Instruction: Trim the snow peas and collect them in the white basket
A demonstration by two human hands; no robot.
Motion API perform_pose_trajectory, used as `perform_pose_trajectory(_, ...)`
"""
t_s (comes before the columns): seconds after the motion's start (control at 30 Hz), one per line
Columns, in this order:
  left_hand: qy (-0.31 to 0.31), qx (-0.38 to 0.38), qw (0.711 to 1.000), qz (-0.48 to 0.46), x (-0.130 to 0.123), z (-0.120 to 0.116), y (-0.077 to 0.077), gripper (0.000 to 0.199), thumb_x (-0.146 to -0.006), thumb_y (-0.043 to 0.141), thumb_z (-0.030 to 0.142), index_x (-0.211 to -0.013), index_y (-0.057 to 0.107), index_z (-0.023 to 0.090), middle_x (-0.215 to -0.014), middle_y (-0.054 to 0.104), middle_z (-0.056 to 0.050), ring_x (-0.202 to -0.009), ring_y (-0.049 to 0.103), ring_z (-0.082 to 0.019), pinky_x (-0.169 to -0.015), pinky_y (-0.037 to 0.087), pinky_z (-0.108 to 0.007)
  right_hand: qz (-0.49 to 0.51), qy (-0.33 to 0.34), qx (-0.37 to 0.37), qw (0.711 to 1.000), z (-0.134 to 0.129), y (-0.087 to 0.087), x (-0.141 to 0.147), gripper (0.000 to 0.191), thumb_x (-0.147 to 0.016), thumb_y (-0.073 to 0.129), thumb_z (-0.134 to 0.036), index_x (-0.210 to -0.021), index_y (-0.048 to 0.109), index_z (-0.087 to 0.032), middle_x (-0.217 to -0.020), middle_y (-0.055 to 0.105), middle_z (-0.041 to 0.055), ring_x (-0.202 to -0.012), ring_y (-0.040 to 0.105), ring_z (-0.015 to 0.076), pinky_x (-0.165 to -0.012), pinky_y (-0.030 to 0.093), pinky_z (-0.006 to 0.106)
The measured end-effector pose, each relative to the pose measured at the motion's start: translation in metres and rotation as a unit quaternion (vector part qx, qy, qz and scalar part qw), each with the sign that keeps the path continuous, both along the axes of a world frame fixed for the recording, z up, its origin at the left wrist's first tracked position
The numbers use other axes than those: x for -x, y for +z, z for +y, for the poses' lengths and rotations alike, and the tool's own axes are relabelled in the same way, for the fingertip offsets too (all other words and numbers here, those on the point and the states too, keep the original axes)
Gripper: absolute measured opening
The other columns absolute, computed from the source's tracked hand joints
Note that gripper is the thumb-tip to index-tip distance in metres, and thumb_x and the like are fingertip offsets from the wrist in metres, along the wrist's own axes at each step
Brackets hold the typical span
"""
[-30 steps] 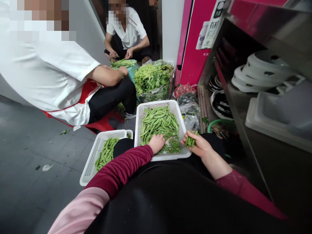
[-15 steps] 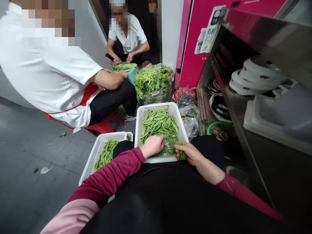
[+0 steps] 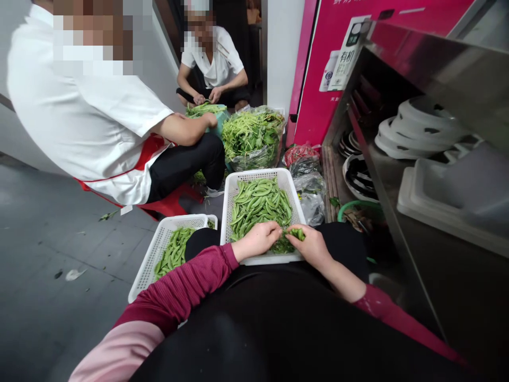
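A white perforated basket [image 3: 229, 212] rests across my lap, with a heap of green pea pods [image 3: 260, 204] in it. Over its near right corner, my right hand [image 3: 314, 246] is closed around several pods [image 3: 297, 233]. My left hand [image 3: 259, 239] is pinched just to the left of it, the fingertips of both hands nearly touching. Whatever lies between my left fingertips is too small to make out. Below the hands are thin green scraps [image 3: 282, 245]. A second white basket [image 3: 149, 260] with more pea pods [image 3: 175, 252] stands lower, by my left leg.
A co-worker in a white shirt [image 3: 91, 116] sits on a red stool [image 3: 170, 204] at left. Another person [image 3: 214, 58] crouches behind a bag of leafy greens [image 3: 254, 132]. At right stands a metal shelf [image 3: 397, 212] with white dishes [image 3: 421, 127], near a green-rimmed bin [image 3: 358, 203].
My left hand has moved right, from over the basket's middle to beside my right hand. The pods in my right hand are tilted differently. The view has shifted slightly.
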State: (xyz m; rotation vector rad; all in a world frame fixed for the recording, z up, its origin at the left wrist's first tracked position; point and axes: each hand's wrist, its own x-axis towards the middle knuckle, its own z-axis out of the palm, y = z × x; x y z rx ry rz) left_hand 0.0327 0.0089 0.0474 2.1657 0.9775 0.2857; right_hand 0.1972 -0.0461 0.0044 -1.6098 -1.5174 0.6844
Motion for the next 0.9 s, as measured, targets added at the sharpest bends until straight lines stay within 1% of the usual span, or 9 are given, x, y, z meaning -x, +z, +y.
perform_pose_trajectory(0.17,-0.002,0.127,0.992,-0.016,-0.005,0.004,0.015,0.021,-0.077,0.038,0.023,-0.072,0.055,0.013,-0.054,0.049,0.003,-0.048,0.041,-0.007,-0.05,0.034,-0.019,-0.063,0.039,-0.049,0.996,-0.002,0.006,0.0,0.014,-0.073,0.053,-0.025,-0.082,0.062,-0.022,-0.084,0.065,0.0032,-0.079,0.058,0.0184,-0.073,0.042,0.03)
perform_pose_trajectory(0.27,-0.008,0.13,0.99,-0.053,-0.005,0.003,0.013,0.016,-0.072,0.041,0.021,-0.069,0.054,0.013,-0.055,0.047,0.004,-0.05,0.039,-0.007,-0.05,0.032,-0.018,-0.054,0.039,-0.057,0.996,-0.004,0.008,0.001,0.013,-0.073,0.054,-0.025,-0.082,0.062,-0.021,-0.083,0.065,0.0037,-0.078,0.058,0.0187,-0.073,0.043,0.03)
perform_pose_trajectory(0.43,0.036,0.146,0.984,-0.093,-0.006,0.001,-0.014,0.013,-0.069,0.04,0.017,-0.063,0.051,0.013,-0.053,0.039,0.005,-0.049,0.033,-0.006,-0.048,0.028,-0.018,0.047,0.006,-0.033,0.998,-0.004,0.014,0.002,0.015,-0.07,0.058,-0.029,-0.079,0.062,-0.019,-0.081,0.065,0.004,-0.075,0.058,0.0182,-0.072,0.044,0.029)
perform_pose_trajectory(0.57,0.042,0.121,0.992,0.002,0.001,0.007,-0.045,0.01,-0.065,0.044,0.014,-0.055,0.048,0.013,-0.049,0.036,0.006,-0.048,0.031,-0.006,-0.048,0.027,-0.019,0.082,-0.054,-0.003,0.995,-0.001,0.018,-0.012,0.02,-0.067,0.06,-0.034,-0.078,0.063,-0.017,-0.074,0.065,0.0037,-0.066,0.057,0.0171,-0.065,0.043,0.029)
perform_pose_trajectory(0.67,0.015,0.14,0.989,0.046,0.007,0.011,-0.057,0.009,-0.066,0.044,0.013,-0.062,0.052,0.012,-0.053,0.045,0.004,-0.051,0.039,-0.007,-0.051,0.031,-0.019,0.138,-0.074,0.022,0.987,0.003,0.016,-0.024,0.024,-0.066,0.061,-0.037,-0.079,0.062,-0.016,-0.061,0.061,0.001,-0.055,0.053,0.0143,-0.057,0.042,0.027)
perform_pose_trajectory(0.73,-0.011,0.16,0.987,0.033,0.007,0.012,-0.054,0.014,-0.067,0.047,0.014,-0.078,0.055,0.012,-0.065,0.053,0.002,-0.056,0.045,-0.008,-0.055,0.036,-0.019,0.184,-0.067,0.038,0.98,0.006,0.013,-0.028,0.027,-0.064,0.063,-0.038,-0.08,0.062,-0.016,-0.055,0.058,-0.0006,-0.05,0.051,0.0131,-0.054,0.041,0.026)
perform_pose_trajectory(0.83,-0.045,0.101,0.994,-0.006,0.001,0.012,-0.036,0.046,-0.063,0.059,0.022,-0.107,0.048,0.014,-0.091,0.056,-0.003,-0.067,0.05,-0.009,-0.062,0.039,-0.019,0.217,-0.056,0.053,0.973,0.008,0.009,-0.027,0.03,-0.062,0.064,-0.04,-0.081,0.061,-0.016,-0.052,0.057,-0.0018,-0.048,0.05,0.0125,-0.053,0.04,0.026)
perform_pose_trajectory(0.87,-0.065,0.077,0.995,-0.014,-0.002,0.012,-0.029,0.047,-0.066,0.059,0.027,-0.11,0.047,0.015,-0.094,0.055,-0.003,-0.07,0.05,-0.009,-0.064,0.039,-0.02,0.22,-0.049,0.058,0.973,0.008,0.008,-0.026,0.03,-0.063,0.064,-0.04,-0.081,0.061,-0.016,-0.052,0.057,-0.0018,-0.049,0.05,0.0126,-0.053,0.04,0.026)
perform_pose_trajectory(0.9,-0.088,0.064,0.994,-0.012,-0.005,0.013,-0.021,0.04,-0.071,0.054,0.03,-0.108,0.049,0.016,-0.092,0.056,-0.003,-0.07,0.051,-0.009,-0.065,0.039,-0.02,0.218,-0.043,0.06,0.973,0.007,0.008,-0.025,0.03,-0.065,0.063,-0.04,-0.082,0.06,-0.016,-0.052,0.057,-0.0016,-0.049,0.051,0.0129,-0.054,0.04,0.026)
